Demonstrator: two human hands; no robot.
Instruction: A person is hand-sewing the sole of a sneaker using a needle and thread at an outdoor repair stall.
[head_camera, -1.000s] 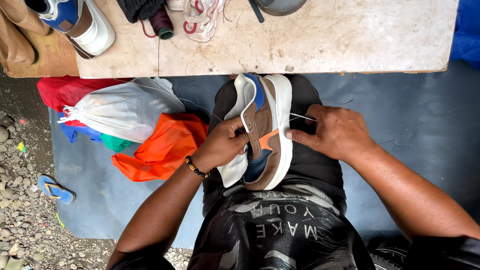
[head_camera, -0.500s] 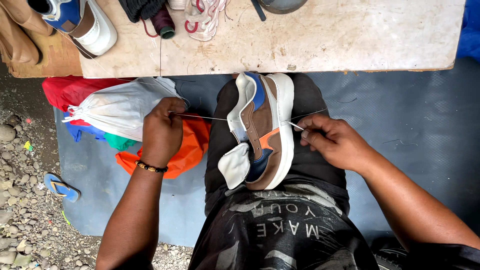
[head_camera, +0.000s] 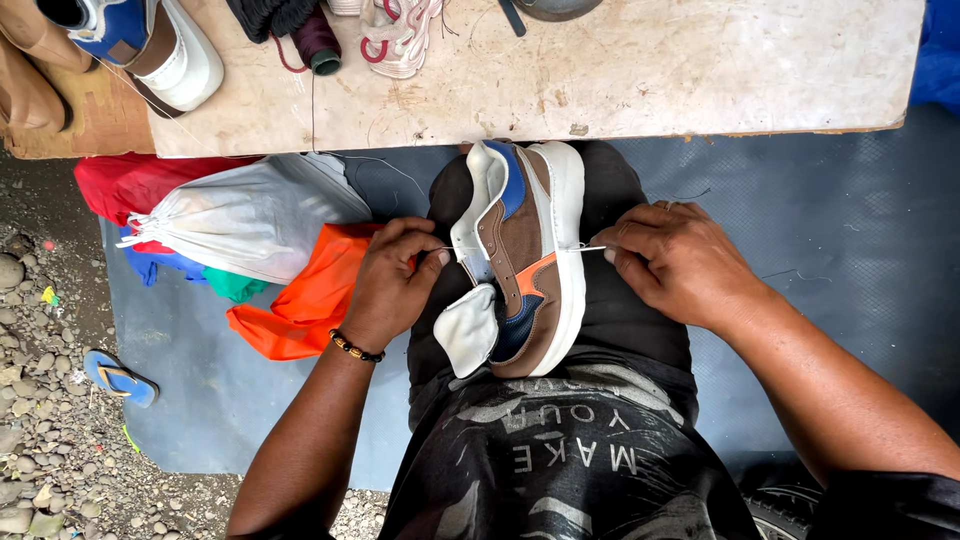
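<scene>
A white, brown, blue and orange sneaker (head_camera: 525, 255) lies on its side across my lap, sole edge to the right. My left hand (head_camera: 392, 280) is closed against the shoe's white upper, pinching a thin white thread (head_camera: 440, 250). On the sole side, my right hand (head_camera: 672, 258) pinches a thin needle or awl (head_camera: 588, 248) that sticks out of the sole edge. A beaded bracelet sits on my left wrist.
A worn wooden board (head_camera: 650, 70) runs across the top, holding a dark thread spool (head_camera: 318, 42), another sneaker (head_camera: 150, 40) and a red-laced shoe (head_camera: 395, 35). A white drawstring bag (head_camera: 250, 215) and orange cloth (head_camera: 310, 300) lie left on a blue mat (head_camera: 850, 260). A blue sandal (head_camera: 118, 376) rests on gravel.
My left hand, which had pulled thread out to the left half a second ago, has come back against the shoe. My right hand stays at the sole edge.
</scene>
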